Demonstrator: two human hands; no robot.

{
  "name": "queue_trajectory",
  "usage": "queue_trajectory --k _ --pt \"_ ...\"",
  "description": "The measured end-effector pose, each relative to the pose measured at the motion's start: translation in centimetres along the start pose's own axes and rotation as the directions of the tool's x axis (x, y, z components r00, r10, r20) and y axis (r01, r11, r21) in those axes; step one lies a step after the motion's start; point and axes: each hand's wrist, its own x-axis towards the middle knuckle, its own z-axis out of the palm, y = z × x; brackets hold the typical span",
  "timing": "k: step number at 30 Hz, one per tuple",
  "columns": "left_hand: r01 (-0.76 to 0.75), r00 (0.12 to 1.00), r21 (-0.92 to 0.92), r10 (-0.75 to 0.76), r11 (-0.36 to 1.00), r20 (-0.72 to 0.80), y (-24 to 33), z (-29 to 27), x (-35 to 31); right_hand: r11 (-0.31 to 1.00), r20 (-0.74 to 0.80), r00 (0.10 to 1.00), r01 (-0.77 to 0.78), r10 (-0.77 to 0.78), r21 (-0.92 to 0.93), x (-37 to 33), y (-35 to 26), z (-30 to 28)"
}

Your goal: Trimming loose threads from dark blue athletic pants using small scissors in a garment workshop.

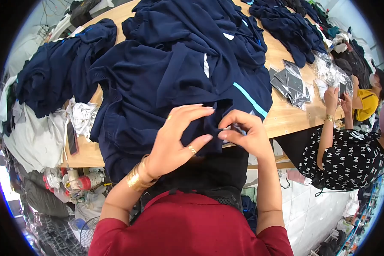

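Observation:
A heap of navy blue garments [136, 64] lies in front of me, reaching over the table's near edge. A light blue stripe [251, 100] runs along one piece. My right hand [249, 134] pinches a fold of a navy garment [211, 123] between thumb and forefinger. Something small and pale shows inside its curled fingers, too hidden to name. Just left of it, my left hand [175, 134] hovers over the same cloth, its thumb and fingers spread apart. A gold bracelet circles that wrist.
More navy garments [57, 70] are piled at the left, others [288, 30] at the far right. A phone [72, 138] rests by white cloth [83, 117]. Dark flat packets [290, 83] lie near clear plastic bags [328, 68]. A co-worker [345, 153] in patterned black stands close on the right.

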Motion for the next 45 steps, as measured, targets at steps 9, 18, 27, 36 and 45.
queue_trajectory --k 9,18,27,36,45 --pt "0.476 0.879 -0.477 -0.385 0.739 0.281 -1.2 -3.5 -1.9 0.954 -0.157 0.976 -0.103 0.152 0.283 -0.4 -1.5 2.4" --pt "0.522 0.852 -0.532 -0.438 0.667 0.288 -0.3 -5.5 -2.9 0.935 -0.146 0.986 -0.026 0.083 0.355 0.3 -3.2 4.6" --pt "0.493 0.866 -0.568 -0.434 0.659 0.249 -0.4 -5.8 -3.6 0.937 -0.180 0.982 0.007 0.059 0.348 -0.1 -3.6 4.6" --pt "0.469 0.876 -0.607 -0.424 0.641 0.228 -0.8 -6.4 -3.8 0.948 -0.257 0.965 0.036 0.049 0.316 -0.5 -3.1 3.9" --pt "0.484 0.864 -0.592 -0.457 0.644 0.210 -0.8 -6.6 -3.9 0.915 -0.281 0.954 0.022 0.101 0.404 -0.5 -3.0 3.5"
